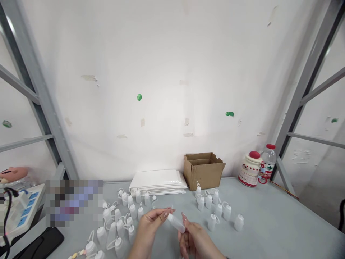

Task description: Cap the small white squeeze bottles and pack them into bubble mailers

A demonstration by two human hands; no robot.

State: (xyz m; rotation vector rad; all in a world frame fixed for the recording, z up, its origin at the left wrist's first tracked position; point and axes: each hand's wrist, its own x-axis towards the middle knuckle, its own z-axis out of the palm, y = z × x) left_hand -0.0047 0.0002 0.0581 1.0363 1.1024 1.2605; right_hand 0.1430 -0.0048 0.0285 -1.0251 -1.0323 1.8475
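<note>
Near the worktop's [272, 226] front edge the right hand [195, 241] wraps a small white plastic bottle [177, 222] (contents unseen), the left hand [150, 226] pinching its nozzle end, capped bottles [122, 221] clustered either side, then stacked white sheets [159, 181] and an open cardboard box [204, 171] at the back edge.

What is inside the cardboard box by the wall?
The cardboard box stands open; only its brown inner walls and flaps show. Its front wall hides the bottom and any contents.
</note>
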